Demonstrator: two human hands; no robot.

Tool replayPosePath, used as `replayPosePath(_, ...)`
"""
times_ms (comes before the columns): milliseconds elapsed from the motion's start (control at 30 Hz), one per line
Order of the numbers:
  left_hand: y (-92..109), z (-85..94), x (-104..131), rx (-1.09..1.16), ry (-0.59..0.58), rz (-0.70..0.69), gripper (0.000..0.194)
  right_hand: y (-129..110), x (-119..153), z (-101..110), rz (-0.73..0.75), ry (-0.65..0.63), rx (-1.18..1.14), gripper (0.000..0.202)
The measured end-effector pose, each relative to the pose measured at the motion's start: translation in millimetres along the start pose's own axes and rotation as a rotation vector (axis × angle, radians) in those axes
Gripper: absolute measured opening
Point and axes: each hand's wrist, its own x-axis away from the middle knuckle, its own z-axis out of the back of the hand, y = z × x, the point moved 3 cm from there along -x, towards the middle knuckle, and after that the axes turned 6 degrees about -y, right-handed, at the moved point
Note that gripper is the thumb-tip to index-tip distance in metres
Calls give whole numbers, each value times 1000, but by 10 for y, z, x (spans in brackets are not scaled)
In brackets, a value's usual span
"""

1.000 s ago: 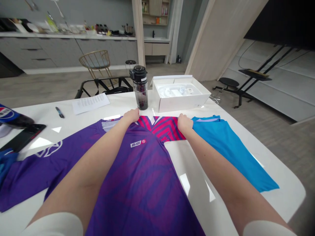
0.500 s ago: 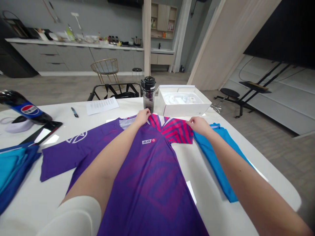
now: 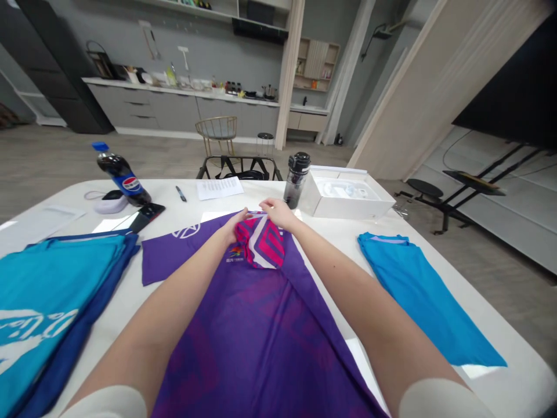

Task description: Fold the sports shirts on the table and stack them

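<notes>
A purple T-shirt with a pink-and-white patterned sleeve lies spread on the white table. That sleeve is folded inward over the upper body of the shirt, while the plain purple sleeve stays stretched out to the left. At the left edge of the folded part, my left hand is closed on the fabric. My right hand is closed on the shirt's top edge, close by on the right. The fingertips of both hands are partly hidden.
Folded blue garments lie at the left and a blue garment at the right. Behind the shirt stand a dark bottle and an open white box. A cola bottle, phone, pen and paper are further left.
My right hand has moved left toward my left hand, bringing the pink sleeve and right side of the shirt inward over its body. The camera view has shifted left.
</notes>
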Motion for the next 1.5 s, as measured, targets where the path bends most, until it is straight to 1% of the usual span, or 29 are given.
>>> replayPosePath(33, -42, 127, 121, 27, -4, 84, 55, 184, -21, -39, -43, 53, 111, 20)
replayPosePath(67, -79, 228, 233, 7, 17, 137, 61, 368, -21, -57, -75, 77, 205, 23)
replayPosePath(100, -109, 297, 330, -78, 57, 149, 64, 546, -8, -61, -111, 81, 293, 28)
replayPosePath(133, -130, 333, 408, -218, 111, 128, 67, 707, 8, -55, -150, 82, 375, 34)
replayPosePath(167, -146, 337, 469, -408, 180, 92, 68, 844, 19, -48, -185, 74, 440, 41)
replayPosePath(233, -168, 269, 548, -863, 324, 24, 66, 1046, 11, -53, -245, 17, 541, 49)
replayPosePath(300, -194, 155, 583, -1221, 390, -18, 49, 1151, -38, -75, -265, -34, 614, 53)
replayPosePath(333, -210, 110, 594, -1316, 392, -26, 36, 1178, -74, -86, -260, -47, 644, 54)
replayPosePath(367, -219, 81, 608, -1359, 390, -38, 25, 1193, -112, -96, -245, -54, 669, 55)
replayPosePath(400, -220, 65, 627, -1361, 386, -64, 19, 1203, -149, -101, -224, -56, 689, 55)
replayPosePath(433, -210, 61, 654, -1337, 390, -103, 17, 1211, -183, -103, -204, -55, 705, 54)
replayPosePath(500, -164, 75, 725, -1266, 415, -210, 16, 1238, -234, -92, -186, -37, 727, 45)
replayPosePath(600, -59, 131, 825, -1170, 474, -361, 16, 1310, -268, -58, -210, 17, 743, 33)
replayPosePath(700, 53, 263, 846, -1094, 551, -455, 18, 1399, -276, -41, -259, 56, 772, 34)
replayPosePath(767, 92, 406, 813, -1077, 609, -432, 21, 1450, -272, -37, -296, 79, 784, 35)
replayPosePath(833, 76, 548, 779, -1105, 650, -325, 23, 1478, -259, -33, -319, 106, 768, 35)
replayPosePath(900, 29, 608, 798, -1207, 699, -266, 28, 1475, -225, -21, -332, 149, 724, 34)
replayPosePath(933, 0, 585, 831, -1289, 712, -284, 34, 1457, -198, -15, -324, 179, 700, 34)
replayPosePath(967, -35, 522, 874, -1383, 703, -331, 39, 1427, -161, -13, -298, 206, 677, 34)
replayPosePath(1000, -83, 427, 922, -1480, 655, -385, 43, 1387, -116, -20, -253, 219, 656, 35)
replayPosePath(1033, -146, 314, 967, -1564, 575, -427, 45, 1338, -63, -40, -190, 211, 639, 37)
replayPosePath(1067, -225, 197, 1009, -1623, 478, -437, 47, 1288, 1, -72, -119, 178, 624, 39)
replayPosePath(1133, -409, 8, 1069, -1668, 320, -359, 52, 1201, 156, -167, -12, 56, 603, 43)
replayPosePath(1167, -502, -52, 1088, -1669, 281, -294, 56, 1172, 247, -218, 11, -12, 600, 44)
replayPosePath(1233, -662, -108, 1107, -1661, 263, -191, 65, 1137, 447, -300, 5, -113, 613, 46)
replayPosePath(1300, -762, -107, 1110, -1666, 261, -159, 67, 1121, 672, -337, -42, -155, 616, 48)
replayPosePath(1367, -787, -89, 1118, -1674, 268, -160, 67, 1102, 935, -322, -90, -133, 578, 48)
replayPosePath(1433, -754, -105, 1153, -1685, 281, -170, 66, 1064, 1248, -275, -86, -67, 511, 46)
replayPosePath(1500, -696, -216, 1234, -1719, 288, -257, 61, 1013, 1608, -219, -33, 14, 459, 41)
